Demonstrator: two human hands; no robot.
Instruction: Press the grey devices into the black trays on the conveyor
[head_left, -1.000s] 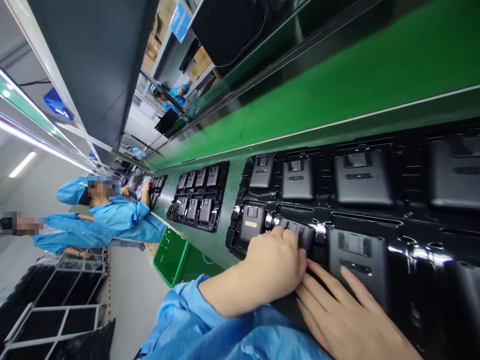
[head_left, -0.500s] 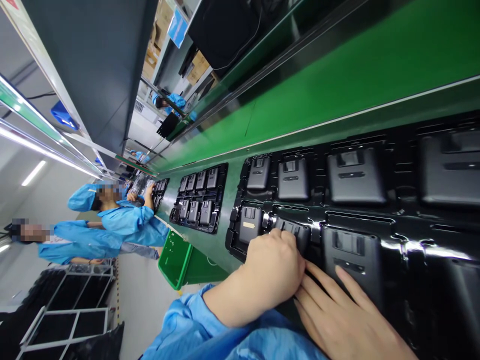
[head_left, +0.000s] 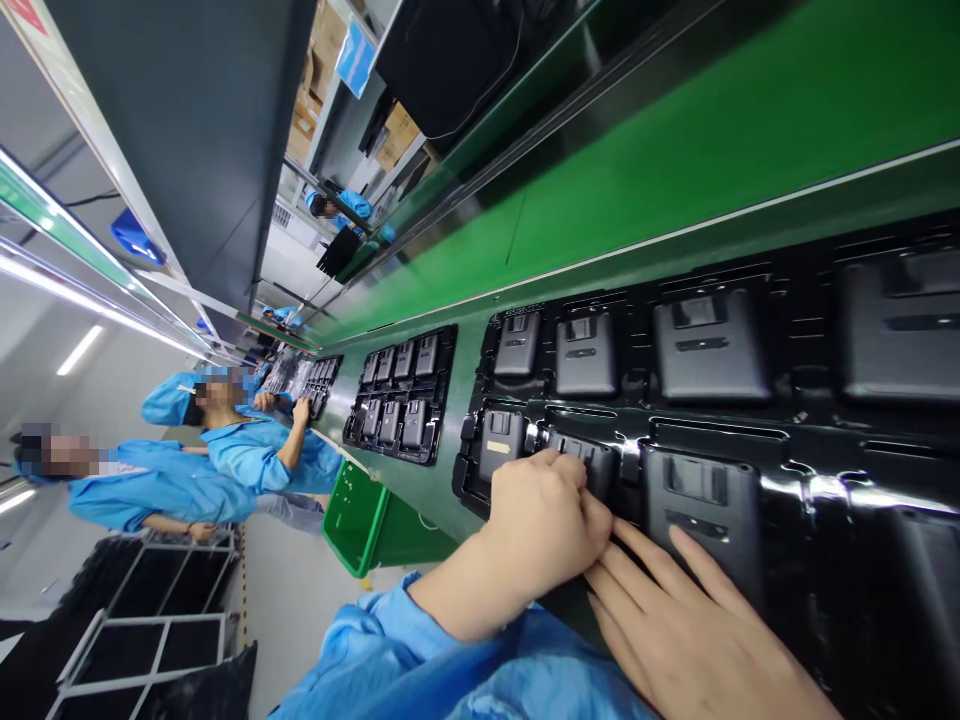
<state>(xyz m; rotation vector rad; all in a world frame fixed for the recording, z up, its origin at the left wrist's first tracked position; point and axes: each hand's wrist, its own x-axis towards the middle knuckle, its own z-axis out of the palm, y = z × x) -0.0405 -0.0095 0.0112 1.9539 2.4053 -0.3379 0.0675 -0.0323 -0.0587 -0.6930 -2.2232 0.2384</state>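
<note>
My left hand (head_left: 540, 515) is closed, with its fingers curled over the near end of a dark grey box-shaped device (head_left: 589, 455). That device sits slightly askew in its slot, and its near part is covered by the hand. Whatever lies between the fingertips is hidden. My right hand (head_left: 675, 620) reaches in from the lower right with fingers stretched out, the tips touching the left hand. Its outer finger lies by another grey device (head_left: 701, 510) in the black plastic tray (head_left: 637, 425). A device with a beige label strip (head_left: 501, 447) lies left of my fist.
More grey devices fill the tray's far row (head_left: 585, 355). A second tray (head_left: 442, 400) of devices lies farther left on the green belt (head_left: 469, 375). A green bin (head_left: 356, 515) stands beside the line. Two co-workers in blue (head_left: 255, 430) are at the left, near a white-framed rack (head_left: 157, 620).
My hands have barely moved; the left fist has shifted very slightly up. The view has turned a little, and the seated co-worker's arm has changed position.
</note>
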